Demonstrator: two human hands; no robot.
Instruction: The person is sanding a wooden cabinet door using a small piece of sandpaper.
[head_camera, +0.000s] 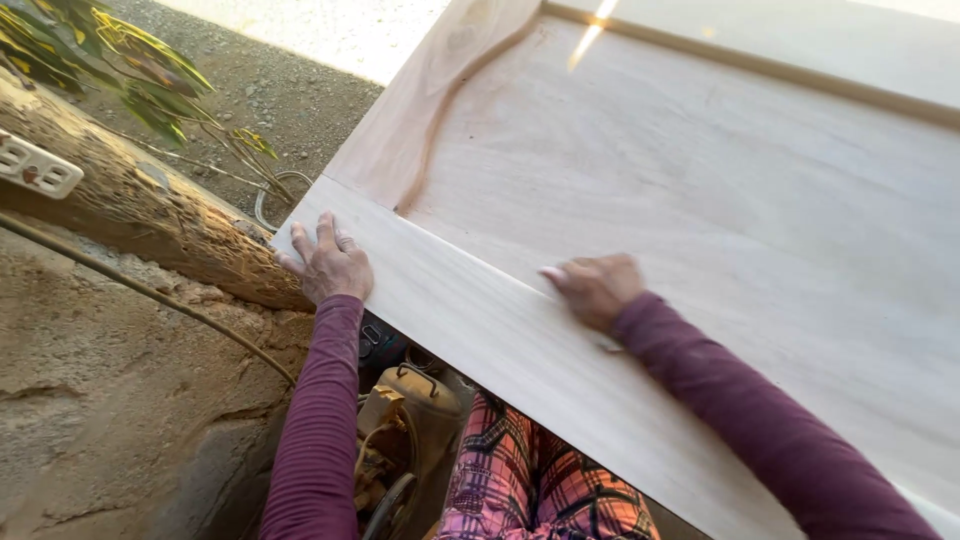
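A large pale wooden panel (720, 200) with a framed border fills the right and upper part of the head view. My left hand (328, 262) lies flat with fingers spread on the panel's near left corner. My right hand (597, 288) presses down on the lower frame rail, fingers curled over something small and pale that I cannot make out. Both arms wear purple sleeves.
A rough tree trunk (150, 215) lies at the left with a white power strip (35, 165) on it and a cable (150, 295) running across the dirt ground. A power tool (405, 420) sits below the panel edge near plaid trousers (530, 480). Green leaves (120, 60) hang at top left.
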